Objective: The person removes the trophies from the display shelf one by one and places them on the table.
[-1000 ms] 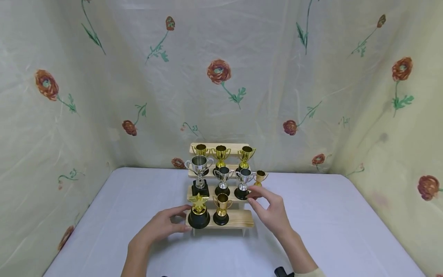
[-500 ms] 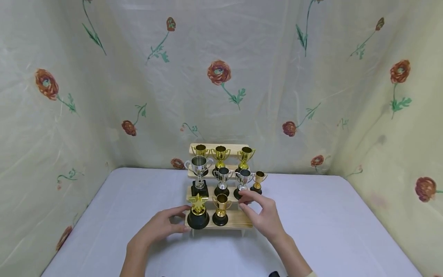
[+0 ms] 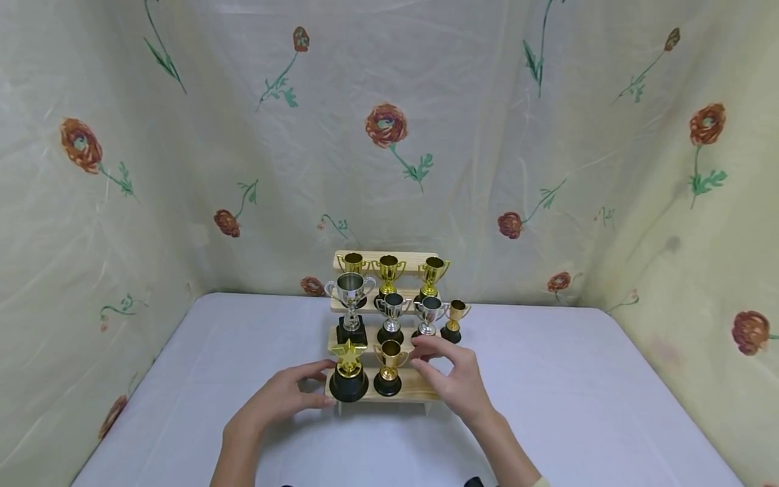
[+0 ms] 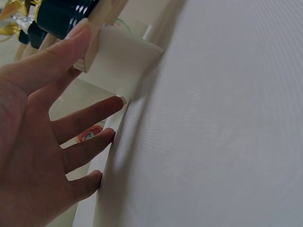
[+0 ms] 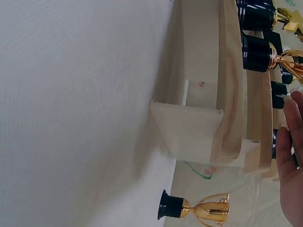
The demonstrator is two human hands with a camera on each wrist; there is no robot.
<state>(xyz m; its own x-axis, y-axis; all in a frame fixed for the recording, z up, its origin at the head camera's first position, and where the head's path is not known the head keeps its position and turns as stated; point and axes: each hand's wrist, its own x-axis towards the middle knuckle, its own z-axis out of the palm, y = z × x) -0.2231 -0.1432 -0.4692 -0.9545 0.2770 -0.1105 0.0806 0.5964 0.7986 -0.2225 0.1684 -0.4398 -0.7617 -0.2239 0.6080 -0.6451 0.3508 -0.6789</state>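
Observation:
A tiered wooden display stand [image 3: 420,385] bears several small trophies. My left hand [image 3: 281,398] holds the left end of its lowest shelf; in the left wrist view the thumb [image 4: 78,40] lies at the shelf's end and the other fingers spread loosely. Close by, a gold star trophy [image 3: 349,365] on a round black base stands on that shelf. To its right is a copper-gold cup trophy [image 3: 389,379]. My right hand [image 3: 456,379] hovers right of this cup, thumb and forefinger apart with nothing seen between them. It partly hides the base of a silver cup trophy [image 3: 429,311].
Another copper-gold cup [image 3: 455,314] stands on the white tablecloth [image 3: 548,392], right of the stand. A large silver cup [image 3: 351,294] and a smaller silver cup [image 3: 392,311] share a middle shelf. Gold cups [image 3: 388,270] line the shelf behind. Flowered cloth [image 3: 450,135] surrounds the table.
My right hand has moved left and slightly down, away from the right-hand silver cup, towards the copper-gold cup on the lowest shelf. My left hand keeps its place.

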